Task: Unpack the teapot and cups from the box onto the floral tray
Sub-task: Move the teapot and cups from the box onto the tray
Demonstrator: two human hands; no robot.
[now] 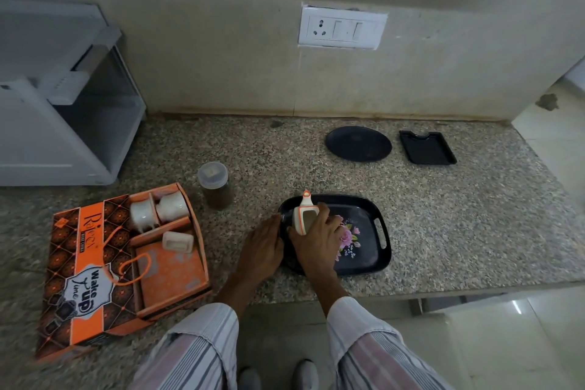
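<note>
A white teapot with orange trim and a pointed spout stands on the left part of the black floral tray. My right hand grips the teapot from its near side. My left hand rests flat on the tray's left rim with its fingers relaxed. The orange box lies open on the counter to the left. Two white cups sit in its far compartment, and a white rectangular lid-like piece lies below them. The box's large near compartment holds nothing.
A clear jar of brown powder stands between box and tray. A round black plate and a small black rectangular tray lie near the wall. A white appliance fills the far left. The counter's front edge runs just below the floral tray.
</note>
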